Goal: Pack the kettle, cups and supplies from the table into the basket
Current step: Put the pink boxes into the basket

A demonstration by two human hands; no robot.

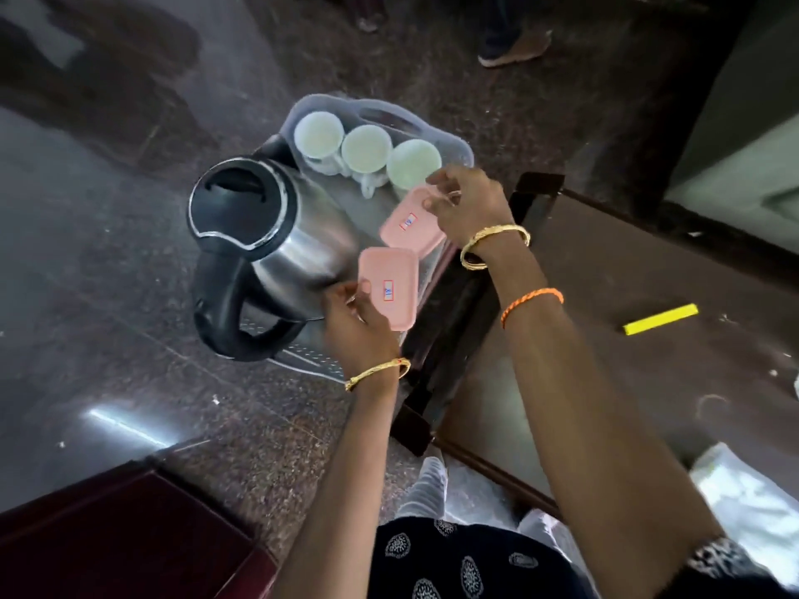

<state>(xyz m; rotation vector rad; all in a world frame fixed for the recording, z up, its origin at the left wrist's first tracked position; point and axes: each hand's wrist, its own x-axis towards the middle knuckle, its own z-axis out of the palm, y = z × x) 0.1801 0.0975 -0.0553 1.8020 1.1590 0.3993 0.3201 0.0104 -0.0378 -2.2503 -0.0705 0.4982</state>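
The steel kettle stands upright in the clear plastic basket, its black lid facing up, its black handle toward the lower left and its spout toward the upper right, near the cups. The basket sits on the dark stone floor beside the brown surface, its long axis running from the upper left to the lower right. Three white cups sit in a row at the basket's far end, mouths up.

Two flat pink boxes with small labels are over the basket's near side, right of the kettle. The left hand holds the nearer pink box, its grip pinching the box's lower left edge, long axis running roughly away from the person. The right hand pinches the farther pink box at its upper right end; this one is tilted, long axis slanting from lower left to upper right. The two boxes nearly touch at their corners.

A yellow stick lies on the surface, well apart from the basket.
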